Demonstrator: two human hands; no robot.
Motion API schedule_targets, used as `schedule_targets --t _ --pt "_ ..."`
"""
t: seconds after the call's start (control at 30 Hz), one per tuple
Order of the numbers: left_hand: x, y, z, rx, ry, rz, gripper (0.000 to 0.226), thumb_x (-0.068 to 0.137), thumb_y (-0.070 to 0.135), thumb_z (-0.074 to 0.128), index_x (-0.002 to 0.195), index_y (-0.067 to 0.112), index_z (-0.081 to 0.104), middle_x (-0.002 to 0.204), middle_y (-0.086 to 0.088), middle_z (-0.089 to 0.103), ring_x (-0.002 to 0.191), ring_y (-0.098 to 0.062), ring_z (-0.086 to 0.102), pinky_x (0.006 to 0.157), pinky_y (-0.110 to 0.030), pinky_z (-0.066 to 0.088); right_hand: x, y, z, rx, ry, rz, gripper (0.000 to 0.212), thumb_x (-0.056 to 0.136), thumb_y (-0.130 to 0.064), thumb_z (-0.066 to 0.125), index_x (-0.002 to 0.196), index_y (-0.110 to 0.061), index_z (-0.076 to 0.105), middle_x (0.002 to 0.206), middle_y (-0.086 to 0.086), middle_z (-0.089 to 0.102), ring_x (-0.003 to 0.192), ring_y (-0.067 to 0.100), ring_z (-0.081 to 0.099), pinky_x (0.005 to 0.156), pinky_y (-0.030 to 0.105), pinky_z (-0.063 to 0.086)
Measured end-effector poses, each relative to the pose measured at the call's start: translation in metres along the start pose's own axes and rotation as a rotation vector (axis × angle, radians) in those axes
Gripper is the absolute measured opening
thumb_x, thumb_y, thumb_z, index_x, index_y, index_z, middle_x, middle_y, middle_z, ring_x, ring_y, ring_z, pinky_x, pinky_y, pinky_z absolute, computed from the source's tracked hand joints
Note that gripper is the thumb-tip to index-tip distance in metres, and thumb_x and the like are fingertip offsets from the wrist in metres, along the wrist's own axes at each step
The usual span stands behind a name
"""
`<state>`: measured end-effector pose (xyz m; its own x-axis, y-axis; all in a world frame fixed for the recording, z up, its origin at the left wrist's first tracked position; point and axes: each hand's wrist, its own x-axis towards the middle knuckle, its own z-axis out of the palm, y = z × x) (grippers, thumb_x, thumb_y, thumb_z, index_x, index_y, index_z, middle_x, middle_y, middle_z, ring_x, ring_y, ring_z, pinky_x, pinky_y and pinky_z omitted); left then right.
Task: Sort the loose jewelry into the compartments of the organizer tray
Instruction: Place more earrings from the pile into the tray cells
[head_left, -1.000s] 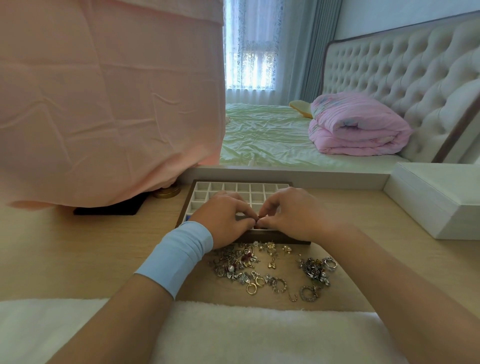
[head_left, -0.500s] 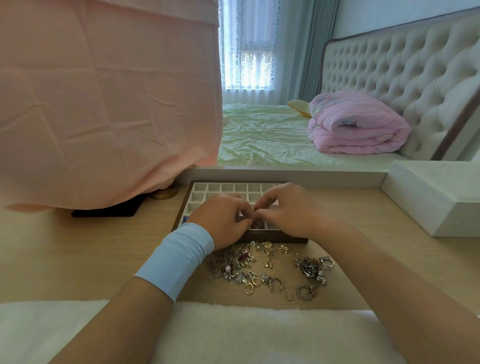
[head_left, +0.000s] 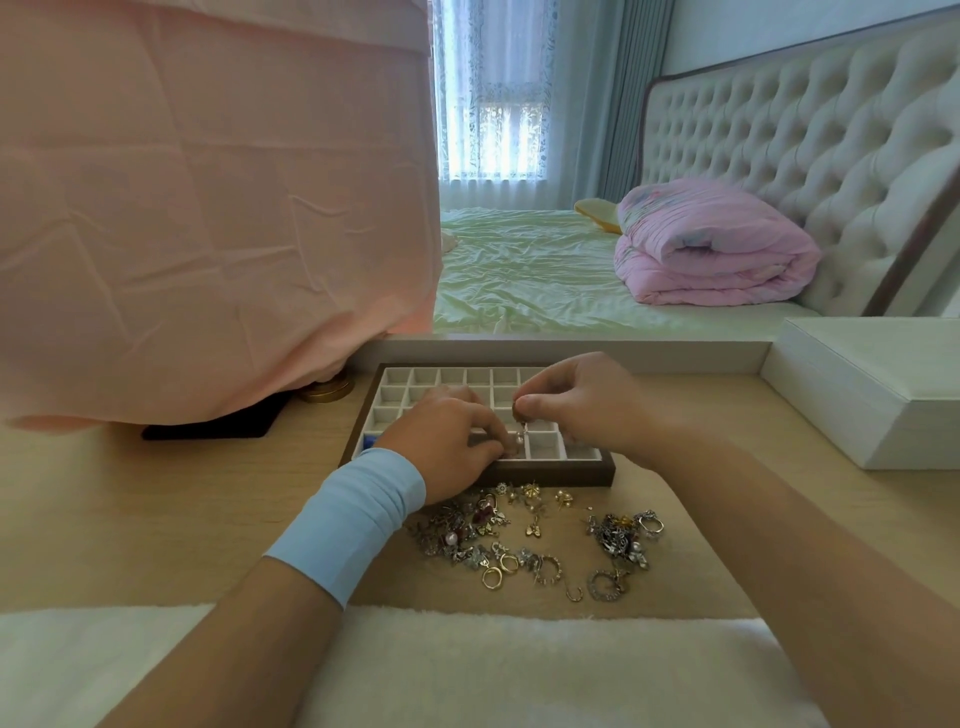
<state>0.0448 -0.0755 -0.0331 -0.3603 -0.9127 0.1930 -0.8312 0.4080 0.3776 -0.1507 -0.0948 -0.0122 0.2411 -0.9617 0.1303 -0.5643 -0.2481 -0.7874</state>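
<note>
The organizer tray has a dark wooden frame and a grid of pale square compartments. It lies on the wooden desk in front of me. Above its near row my right hand pinches the top of a small pearl drop earring. My left hand, with a light blue wristband, has its fingers curled at the earring's lower end over the near compartments. Loose jewelry, rings, hoops and charms in gold and silver, lies scattered between the tray and the white fluffy mat.
A pink cloth drapes over something at the left, with a gold round base and a black pad under it. A white box sits at the right. Beyond the desk is a bed with a folded pink quilt.
My right hand has lifted up and away from my left hand, drawing the earring out so it hangs between them. Before, both hands were pressed together over the tray's near edge.
</note>
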Motion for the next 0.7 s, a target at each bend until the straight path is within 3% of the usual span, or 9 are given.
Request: schedule_targets --t 0.1,0.17,0.3,0.4,0.57,0.7 --pt "-0.001 -0.001 -0.007 -0.121 0.082 -0.088 0.013 0.092 0.028 0.06 0.085 0.039 0.063 0.089 0.023 0.058 0.091 -0.001 0.056 0.083 -0.026 0.043 0.001 0.0 0.008 -0.133 -0.023 -0.034 0.009 0.088 -0.03 0.077 0.095 -0.028 0.082 0.096 -0.013 0.077 0.092 0.001 0.069 0.087 0.029 0.056" --pt "-0.001 -0.003 -0.009 -0.13 0.113 -0.113 0.015 0.09 0.027 0.061 0.082 0.04 0.058 0.087 0.023 0.061 0.088 0.001 0.059 0.079 -0.026 0.046 -0.002 -0.003 0.013 -0.215 -0.018 -0.042 0.013 0.088 -0.032 0.077 0.1 -0.03 0.08 0.098 -0.014 0.075 0.094 0.003 0.067 0.089 0.03 0.055" --pt "-0.002 -0.003 -0.008 -0.141 0.084 -0.101 0.019 0.09 0.027 0.062 0.08 0.042 0.057 0.089 0.023 0.061 0.089 -0.002 0.059 0.084 -0.03 0.051 -0.007 -0.008 0.02 -0.452 0.001 -0.096 0.006 0.086 -0.04 0.076 0.088 -0.034 0.076 0.092 -0.018 0.067 0.091 0.006 0.062 0.086 0.036 0.055" --pt "-0.002 -0.002 -0.007 -0.122 0.076 -0.071 0.019 0.089 0.028 0.063 0.079 0.043 0.058 0.087 0.027 0.056 0.091 -0.004 0.057 0.088 -0.033 0.05 -0.007 -0.01 0.02 -0.594 -0.03 -0.122 0.008 0.091 -0.042 0.07 0.095 -0.04 0.077 0.094 -0.019 0.06 0.097 0.009 0.058 0.088 0.036 0.053" --pt "-0.002 -0.003 -0.005 -0.096 0.075 -0.026 0.014 0.089 0.029 0.064 0.089 0.043 0.063 0.087 0.026 0.053 0.091 -0.004 0.053 0.09 -0.032 0.049 -0.005 -0.007 0.016 -0.56 -0.076 -0.132 0.024 0.092 -0.045 0.068 0.115 -0.04 0.072 0.101 -0.018 0.067 0.099 0.008 0.061 0.088 0.036 0.053" --pt "-0.003 -0.002 -0.005 0.01 0.022 0.047 0.015 0.093 0.034 0.058 0.099 0.043 0.069 0.099 0.02 0.055 0.103 -0.006 0.043 0.092 -0.029 0.038 -0.005 -0.001 0.003 -0.468 -0.064 -0.109 0.008 0.095 -0.039 0.067 0.09 -0.038 0.073 0.093 -0.021 0.066 0.093 0.004 0.062 0.09 0.036 0.053"
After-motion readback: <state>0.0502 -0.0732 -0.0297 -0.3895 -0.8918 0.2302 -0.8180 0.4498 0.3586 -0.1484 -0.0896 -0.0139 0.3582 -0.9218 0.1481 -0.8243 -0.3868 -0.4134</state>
